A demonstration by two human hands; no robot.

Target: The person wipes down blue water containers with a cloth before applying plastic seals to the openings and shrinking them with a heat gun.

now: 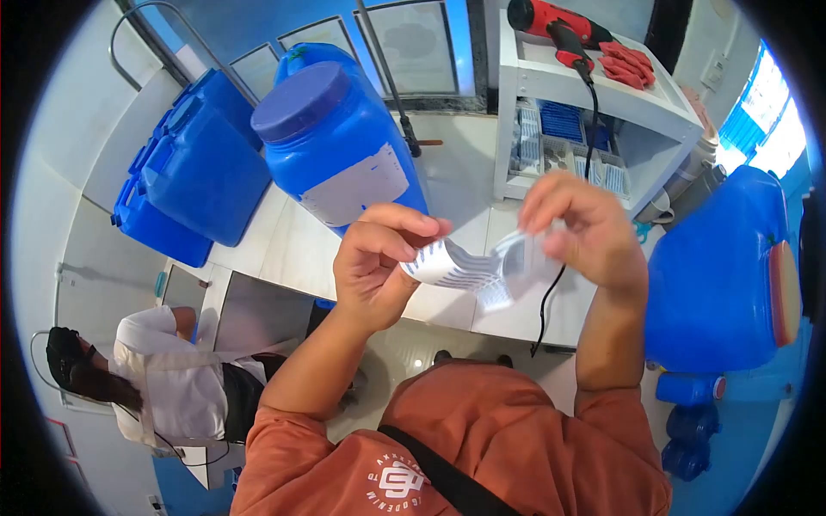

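Note:
Between my hands, above the white counter, is a curled white strip of printed labels with rows of dark print. My left hand pinches its left end between thumb and fingers. At the other end, my right hand is closed with thumb and fingertips on the strip, slightly blurred by motion. The strip's right part is smeared and looks partly see-through. Just behind my left hand stands a big blue plastic jar with a dark blue screw lid and a pale blank patch on its side.
Blue jerrycans stand left on the counter. A white shelf unit holds baskets, with a red heat gun and red gloves on top. Its black cord hangs down. Another blue container is right; a person sits left.

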